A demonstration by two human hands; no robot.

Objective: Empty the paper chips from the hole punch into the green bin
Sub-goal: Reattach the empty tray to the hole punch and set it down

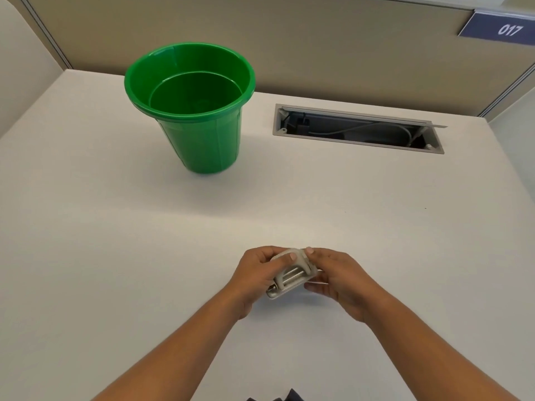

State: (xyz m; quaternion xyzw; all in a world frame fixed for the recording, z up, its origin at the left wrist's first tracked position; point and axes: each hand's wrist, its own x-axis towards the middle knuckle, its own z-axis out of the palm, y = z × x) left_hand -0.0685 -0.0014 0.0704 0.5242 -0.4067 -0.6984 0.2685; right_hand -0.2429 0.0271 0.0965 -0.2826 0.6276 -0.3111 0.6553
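Observation:
A small grey-white hole punch (291, 274) with a metal bar showing is held just above the white desk, near its front middle. My left hand (254, 276) grips its left side, thumb on top. My right hand (335, 279) holds its right side, fingers curled under it. The green bin (189, 111) stands upright at the back left of the desk, well beyond both hands, and its inside looks bare. No paper chips are visible.
An open cable slot (357, 128) with wires inside is set into the white desk (115, 241) at the back right. Beige partition walls (318, 53) close off the back and sides. A dark object (289, 396) peeks in at the bottom edge.

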